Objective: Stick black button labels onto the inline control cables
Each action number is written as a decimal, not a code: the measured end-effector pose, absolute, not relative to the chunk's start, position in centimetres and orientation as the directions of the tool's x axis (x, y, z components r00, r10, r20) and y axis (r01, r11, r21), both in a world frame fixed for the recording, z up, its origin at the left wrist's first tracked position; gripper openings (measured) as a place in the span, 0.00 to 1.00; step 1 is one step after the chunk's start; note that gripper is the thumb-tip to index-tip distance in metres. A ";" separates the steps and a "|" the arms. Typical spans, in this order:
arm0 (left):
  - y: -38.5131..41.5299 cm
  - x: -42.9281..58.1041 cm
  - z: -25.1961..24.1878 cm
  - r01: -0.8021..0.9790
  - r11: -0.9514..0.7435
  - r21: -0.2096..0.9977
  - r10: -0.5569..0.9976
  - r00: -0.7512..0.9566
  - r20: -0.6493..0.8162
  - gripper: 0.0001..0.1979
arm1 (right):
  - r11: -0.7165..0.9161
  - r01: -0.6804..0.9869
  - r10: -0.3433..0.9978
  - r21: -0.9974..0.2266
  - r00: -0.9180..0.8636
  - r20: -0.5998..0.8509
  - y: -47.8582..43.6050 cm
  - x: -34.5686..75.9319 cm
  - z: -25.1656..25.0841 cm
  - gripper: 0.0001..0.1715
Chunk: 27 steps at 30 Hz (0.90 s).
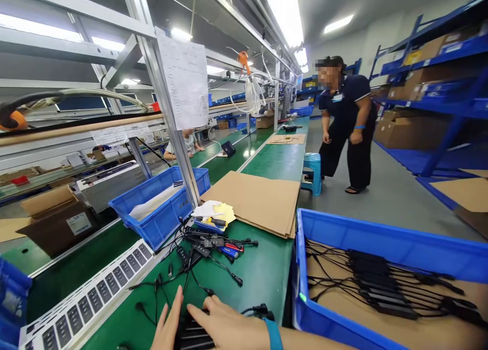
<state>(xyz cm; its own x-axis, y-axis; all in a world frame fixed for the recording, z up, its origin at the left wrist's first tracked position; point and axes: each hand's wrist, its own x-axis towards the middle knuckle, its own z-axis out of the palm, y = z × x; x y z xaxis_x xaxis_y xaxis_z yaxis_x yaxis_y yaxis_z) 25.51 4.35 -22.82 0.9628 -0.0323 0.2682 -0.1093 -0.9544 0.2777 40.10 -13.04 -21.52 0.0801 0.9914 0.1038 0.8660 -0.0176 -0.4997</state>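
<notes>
Shows dark ribbed stack (195, 336) on green bench (263, 268), between left hand (169, 323) and right hand (226, 322); cannot tell whether clamped by either. Appears partway: includes black units (375, 279) already laid in blue bin (381, 226), leaves cabled pieces (201, 250) loose farther up.

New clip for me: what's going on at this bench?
The person's left hand and right hand are at a group of black bar-shaped parts on the green bench; whether they grip them is unclear. Farther along lie loose black cabled parts. Other black units lie in the blue bin to the right, and a co-worker stands beyond it.
</notes>
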 end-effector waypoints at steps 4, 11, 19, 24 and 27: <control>3.9 27.5 -16.7 -0.084 -0.887 0.454 -0.051 0.995 0.085 0.56 | -0.110 0.014 0.992 -0.994 0.062 -0.109 -16.5 43.2 -19.0 0.39; -1.9 38.2 -11.7 0.047 -0.421 0.906 -0.407 0.883 -0.235 0.18 | -0.161 -0.727 0.979 -0.668 -0.034 -0.199 -27.1 50.5 -15.7 0.40; -11.5 49.6 -11.9 0.196 -0.406 0.893 -0.681 0.587 -0.438 0.24 | 0.015 -0.184 0.895 -0.983 0.440 -0.068 -44.0 56.8 -14.3 0.30; -18.4 54.8 -14.2 0.227 -0.523 0.821 -0.598 0.589 -0.544 0.28 | -0.298 0.491 0.803 -0.819 0.592 0.063 -53.1 58.1 -17.6 0.44; -22.5 55.4 -17.0 -0.114 -0.751 0.651 -0.537 0.680 -0.500 0.23 | -0.504 0.624 0.755 -0.597 0.654 0.047 -55.6 57.4 -23.0 0.52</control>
<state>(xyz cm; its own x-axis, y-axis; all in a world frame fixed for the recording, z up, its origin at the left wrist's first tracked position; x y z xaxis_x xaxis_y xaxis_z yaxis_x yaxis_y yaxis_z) 55.44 -22.53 -17.00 0.6795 -0.5369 -0.5000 -0.1142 -0.7506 0.6509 57.45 -55.63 -23.01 0.6543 0.7547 0.0469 0.6239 -0.5038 -0.5974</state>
